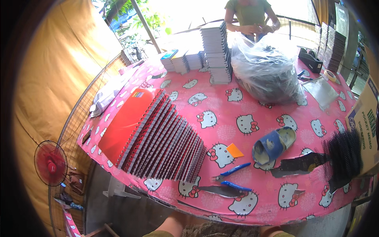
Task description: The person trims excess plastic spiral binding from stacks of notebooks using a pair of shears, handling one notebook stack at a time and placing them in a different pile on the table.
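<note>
My left forearm [173, 223] and my right forearm [271, 230] show at the lower edge; both hands are hidden below the table's near edge. Closest to them on the table lie blue-handled cutting pliers [233, 170] with spread handles and a dark torn strip [221, 191]. A tall, leaning stack of red spiral-bound notebooks [158, 138] stands to the left. Right of the pliers are an orange paper piece [235, 150] and a worn blue slipper [272, 146]. A bundle of black spiral binding coils [344, 156] lies at the right, by a cardboard box [365, 118].
Stacked notebooks [218, 53] stand at the back, beside a big clear plastic bag [266, 75] of dark things. A tape dispenser [310, 60] and plastic sleeves [320, 92] are at the far right. Another person [250, 19] stands across the pink table [221, 130]. A red fan [51, 163] is at left.
</note>
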{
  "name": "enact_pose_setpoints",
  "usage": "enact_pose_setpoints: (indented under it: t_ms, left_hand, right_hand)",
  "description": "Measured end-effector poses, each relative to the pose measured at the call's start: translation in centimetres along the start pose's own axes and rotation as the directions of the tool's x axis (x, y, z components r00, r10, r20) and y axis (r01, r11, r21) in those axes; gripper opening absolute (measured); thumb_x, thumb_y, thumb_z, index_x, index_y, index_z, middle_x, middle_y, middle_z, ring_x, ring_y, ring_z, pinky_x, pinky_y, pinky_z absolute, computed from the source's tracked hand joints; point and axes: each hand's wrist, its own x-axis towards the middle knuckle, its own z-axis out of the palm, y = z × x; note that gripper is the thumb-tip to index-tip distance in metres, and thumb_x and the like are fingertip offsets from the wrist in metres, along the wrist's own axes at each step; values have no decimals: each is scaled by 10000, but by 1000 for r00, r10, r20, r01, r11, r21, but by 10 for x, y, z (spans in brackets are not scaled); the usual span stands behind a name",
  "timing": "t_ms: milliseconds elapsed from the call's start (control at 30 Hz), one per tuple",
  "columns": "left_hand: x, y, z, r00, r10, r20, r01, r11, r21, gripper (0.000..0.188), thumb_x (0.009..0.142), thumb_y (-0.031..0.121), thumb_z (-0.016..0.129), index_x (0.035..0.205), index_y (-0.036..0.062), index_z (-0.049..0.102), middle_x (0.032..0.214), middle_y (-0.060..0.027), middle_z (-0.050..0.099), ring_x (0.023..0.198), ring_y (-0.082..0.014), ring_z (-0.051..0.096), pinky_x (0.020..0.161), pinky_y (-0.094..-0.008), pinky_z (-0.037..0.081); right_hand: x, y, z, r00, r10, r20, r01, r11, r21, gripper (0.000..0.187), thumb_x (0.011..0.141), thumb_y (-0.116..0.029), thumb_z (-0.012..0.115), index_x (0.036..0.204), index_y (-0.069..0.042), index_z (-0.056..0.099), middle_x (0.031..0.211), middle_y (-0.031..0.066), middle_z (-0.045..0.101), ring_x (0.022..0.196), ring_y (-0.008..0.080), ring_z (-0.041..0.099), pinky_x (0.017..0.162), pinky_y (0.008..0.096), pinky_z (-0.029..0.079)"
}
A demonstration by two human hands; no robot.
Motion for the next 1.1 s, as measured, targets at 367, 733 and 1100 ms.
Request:
enact_pose_setpoints:
  t_ms: [367,733,1100]
  left_hand:
    - [-51,-22,-41,932,-110,346,28,972,235,664,931,567,449,1318,36,542,1256,-159,609,1149,-275,573,966,-388,453]
    - [-334,234,-193,73,867,493,-997,66,31,393,851,196,709,1163,-30,632,1074,-168,686,954,-292,679,842,-348,533]
    - [-272,378,-195,189,959,209,-514,-85,854,484,938,405,557,1328,119,555,1475,-201,384,1374,-341,358,1107,-442,292]
  right_hand:
    - [-71,-9,-53,875,-26,483,167,953,-251,395,833,-318,683,1139,-71,645,1101,147,665,1033,270,637,872,370,494]
    - [30,-245,-93,664,-715,218,708,507,-492,734,726,-423,771,1284,-30,502,1339,210,441,1260,392,396,1026,500,340]
    - [71,-229,-52,660,-709,249,705,470,-531,737,761,-491,718,1308,-52,492,1323,181,447,1264,345,397,1026,485,303]
